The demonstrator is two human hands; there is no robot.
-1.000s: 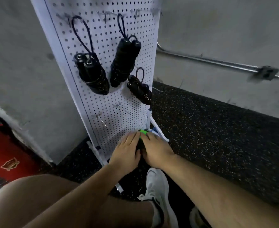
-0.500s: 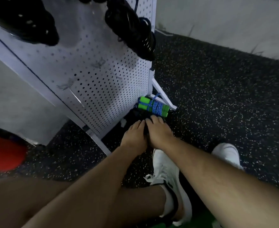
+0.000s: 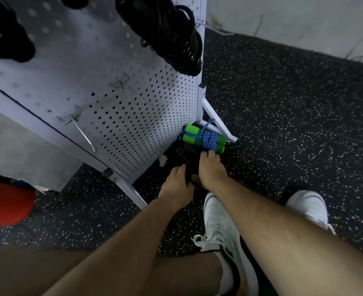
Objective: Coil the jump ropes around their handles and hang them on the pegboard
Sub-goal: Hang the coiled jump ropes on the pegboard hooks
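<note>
Both hands are down at floor level, side by side and almost touching. The left hand [image 3: 176, 185] and right hand [image 3: 211, 170] each curl their fingers over the black jump rope [image 3: 181, 155], which lies in shadow at the foot of the pegboard [image 3: 137, 116]. It's dark down there, and I can't tell how neat that bundle is or whether a hanging loop has been left free.

Here's the danger: lift it with slack turns and the coil could spill off the handles. The right fingertips sit just beside the green-handled jump rope [image 3: 206, 140], wound in blue cord and resting on the floor [image 3: 283, 124] against the board's angled brace [image 3: 217, 124]. A careless pull might snag that blue loop and drag it along.

Higher up, a bare hook [image 3: 78, 124] pokes out towards us, so a rising wrist could catch on it. A hung black bundle [image 3: 172, 39] dangles at the board's right edge, and a bump there might knock it loose. The white shoe [image 3: 219, 227] is planted close behind the hands, which leaves little room.
</note>
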